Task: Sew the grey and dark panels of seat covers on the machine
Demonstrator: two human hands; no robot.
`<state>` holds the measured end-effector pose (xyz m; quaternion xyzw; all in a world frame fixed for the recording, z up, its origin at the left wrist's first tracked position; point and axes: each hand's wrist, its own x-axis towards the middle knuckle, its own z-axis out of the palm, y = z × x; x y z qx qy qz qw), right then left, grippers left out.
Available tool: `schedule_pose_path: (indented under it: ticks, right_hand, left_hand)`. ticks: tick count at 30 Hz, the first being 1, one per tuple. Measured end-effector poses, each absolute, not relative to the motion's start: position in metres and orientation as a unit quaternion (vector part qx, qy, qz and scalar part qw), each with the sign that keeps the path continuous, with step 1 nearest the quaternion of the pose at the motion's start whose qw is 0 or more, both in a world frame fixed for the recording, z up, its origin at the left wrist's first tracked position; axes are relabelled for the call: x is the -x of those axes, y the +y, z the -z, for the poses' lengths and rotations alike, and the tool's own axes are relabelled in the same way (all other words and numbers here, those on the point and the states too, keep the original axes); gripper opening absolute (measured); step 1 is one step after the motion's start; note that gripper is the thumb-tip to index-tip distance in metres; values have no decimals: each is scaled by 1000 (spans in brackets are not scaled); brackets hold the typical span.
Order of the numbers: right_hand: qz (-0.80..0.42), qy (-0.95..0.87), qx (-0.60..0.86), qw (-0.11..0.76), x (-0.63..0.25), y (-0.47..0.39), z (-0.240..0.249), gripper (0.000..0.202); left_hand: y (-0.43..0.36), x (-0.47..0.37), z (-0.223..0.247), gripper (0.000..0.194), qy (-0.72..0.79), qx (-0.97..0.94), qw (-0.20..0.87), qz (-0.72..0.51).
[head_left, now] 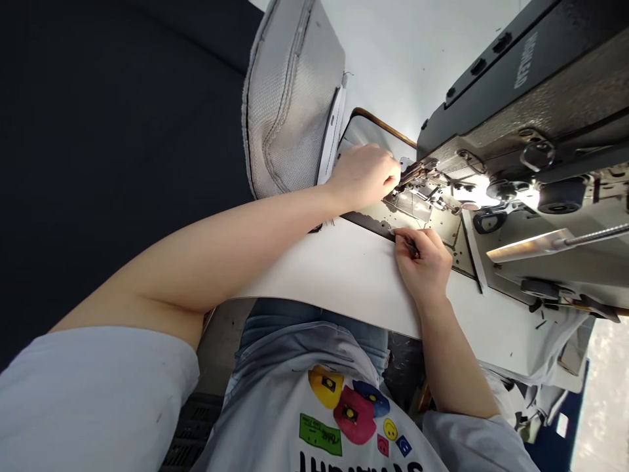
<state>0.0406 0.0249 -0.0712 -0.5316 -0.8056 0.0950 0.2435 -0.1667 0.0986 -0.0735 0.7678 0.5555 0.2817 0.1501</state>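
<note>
My left hand is closed beside the needle and presser foot area of a sewing machine. Its fingertips are hidden, so what they pinch, if anything, does not show. Nearer to me, my right hand is curled round a small dark tool, mostly covered by the fingers. A small whitish scrap lies at its fingertips, over the front edge of the metal bed plate. A grey woven fabric piece with stitched seams stands left of the plate, behind my left wrist.
The white table runs along my front. A lit lamp on a flexible neck reaches in from the right. Dark cloth fills the left side. Fabric scraps hang at the lower right, and a narrow strip lies right of my right hand.
</note>
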Motion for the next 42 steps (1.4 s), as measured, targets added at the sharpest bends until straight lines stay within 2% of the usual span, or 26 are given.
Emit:
schedule_pose_path:
  ticks: [7, 15, 22, 42]
  right_hand:
    - [-89, -813, 519, 249, -41, 25, 71, 19]
    - [-90, -806, 533, 243, -39, 24, 71, 18]
    - [-81, -808, 529, 246, -39, 25, 71, 18]
    - [-85, -809, 525, 250, -40, 25, 72, 17]
  left_hand:
    - [99, 167, 76, 28, 546, -756, 161, -324]
    - [98, 166, 74, 27, 551, -770, 142, -288]
    - [100, 167, 80, 28, 529, -782, 106, -313]
    - [97, 164, 67, 24, 567, -767, 137, -266]
